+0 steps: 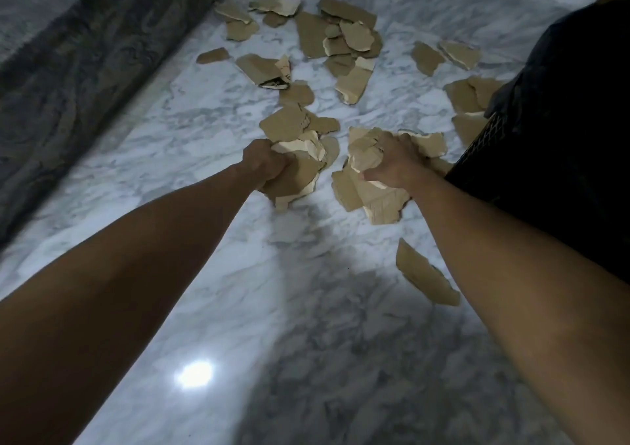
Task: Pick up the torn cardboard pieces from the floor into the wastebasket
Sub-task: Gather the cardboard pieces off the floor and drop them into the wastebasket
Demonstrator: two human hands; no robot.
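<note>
Both arms reach forward over a marble floor (204, 120) strewn with torn cardboard. The left hand (264, 165) is curled into a fist around a bunch of pieces (300, 171), which stick out past the knuckles toward 3 o'clock and down toward 5 o'clock. The right hand (392, 163) grips a second wad (366, 158), thumb pointing toward 9 o'clock, fingers wrapped over the top; more scraps hang below that hand, toward 6 o'clock. Whether either bundle is lifted off the floor or resting on it cannot be told.

The loose pieces lie mostly at 12 o'clock from the hands: a thick heap (337, 35) far up the frame, a few scraps (238, 18) at 11 o'clock near the edge of a dark patterned cloth (85, 52) that runs along the left side, and one printed piece (269, 71) between that heap and the hands. Others (470, 93) sit at 2 o'clock, just beside the wastebasket (484, 141). A single scrap (422, 274) lies at 5 o'clock from the right hand, beside the right forearm.

The wastebasket stands at 3 o'clock of the right hand, its dark mesh wall showing; a black liner or bag (572, 103) covers its top. A bright glare (194, 373) shines off the floor at 6 o'clock, between the forearms.
</note>
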